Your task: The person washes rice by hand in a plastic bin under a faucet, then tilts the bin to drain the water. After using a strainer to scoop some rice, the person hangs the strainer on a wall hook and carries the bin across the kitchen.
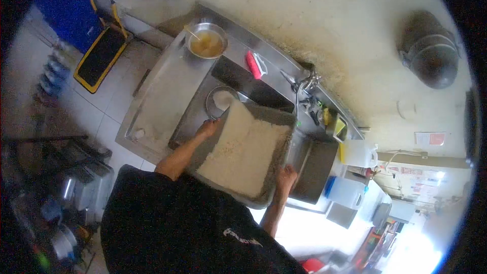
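Note:
A large grey tub (203, 161) is tilted over the steel sink (190, 122), with a pale, grainy material (243, 152) spread inside it. My left hand (209, 128) is closed on the tub's left rim. On the opposite side, my right hand (286, 176) grips the right rim. Some of the pale material reaches the tub's upper left corner, beside a round metal bowl or strainer (209, 102) that holds pale contents down in the sink. The tub hides part of the sink and the bowl's lower edge.
Behind the sink are a metal bowl of yellowish liquid (207, 40), a pink-and-white brush (253, 65) and a faucet (310, 80). White plastic jugs (359, 153) stand at the right. A black-and-yellow platform cart (101, 60) is on the floor at the upper left.

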The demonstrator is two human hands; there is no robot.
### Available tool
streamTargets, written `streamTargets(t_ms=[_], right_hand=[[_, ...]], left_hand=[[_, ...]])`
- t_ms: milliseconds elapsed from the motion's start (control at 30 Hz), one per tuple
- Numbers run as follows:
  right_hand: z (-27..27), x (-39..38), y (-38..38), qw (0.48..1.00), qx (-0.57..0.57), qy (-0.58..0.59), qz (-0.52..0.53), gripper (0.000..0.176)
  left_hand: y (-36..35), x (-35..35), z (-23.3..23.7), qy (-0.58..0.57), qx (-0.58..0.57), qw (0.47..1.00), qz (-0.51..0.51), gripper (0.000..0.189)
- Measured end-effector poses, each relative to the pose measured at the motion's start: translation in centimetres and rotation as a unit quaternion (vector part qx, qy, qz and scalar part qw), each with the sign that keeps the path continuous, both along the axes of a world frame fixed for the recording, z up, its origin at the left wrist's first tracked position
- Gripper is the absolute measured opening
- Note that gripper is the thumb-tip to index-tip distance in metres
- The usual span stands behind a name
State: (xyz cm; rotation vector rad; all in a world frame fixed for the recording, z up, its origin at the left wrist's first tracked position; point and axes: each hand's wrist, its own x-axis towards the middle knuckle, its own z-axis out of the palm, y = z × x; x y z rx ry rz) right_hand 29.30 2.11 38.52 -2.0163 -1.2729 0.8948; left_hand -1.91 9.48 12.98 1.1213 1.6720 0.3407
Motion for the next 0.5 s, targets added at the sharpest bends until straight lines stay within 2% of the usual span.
streamTargets(t_ms=[33,67,133,167,233,267,333,433,467,500], right_hand=[[-0.7,0.3,0.1,1.0,-0.004,-0.012,-0.013,0.019],[-0.1,0.0,0.0,1.0,-0.005,-0.014,-0.011,0.019],[1.5,-1.0,0.0,1.0,0.002,-0.019,0.02,0.016],[0.8,-0.6,0.0,1.0,0.002,-0.02,0.021,0.016],[-0.9,0.3,0.1,0.998,0.032,-0.046,0.017,0.018],[0.6,-0.9,0.2,0.998,0.032,-0.046,0.016,0.018],[3.5,-2.9,0.4,0.99,0.01,-0.137,0.036,0.024],[3.3,-3.0,0.5,0.987,0.0,-0.161,0.016,0.028],[3.0,-2.9,0.5,0.987,0.0,-0.161,0.015,0.028],[2.6,-2.6,0.6,0.99,0.029,-0.135,0.026,0.028]], left_hand=[[0.0,-0.4,1.2,-0.031,-0.027,0.999,-0.016,0.062],[-0.1,-0.2,-0.7,-0.033,-0.027,0.999,-0.015,0.062],[-0.6,0.5,-7.0,0.07,0.162,0.978,-0.114,0.056],[-0.6,0.7,-7.6,0.068,0.162,0.978,-0.113,0.056],[-0.8,0.9,-8.3,0.169,0.205,0.948,-0.174,0.045],[-0.8,0.8,-7.9,0.168,0.205,0.948,-0.175,0.045],[-0.4,0.5,-6.7,0.11,0.132,0.976,-0.136,0.044],[0.1,0.2,-4.7,0.021,0.021,0.997,-0.074,0.044],[-0.3,0.3,-5.8,0.021,0.021,0.997,-0.076,0.044],[-1.1,0.5,-6.8,0.103,0.104,0.979,-0.144,0.046]])
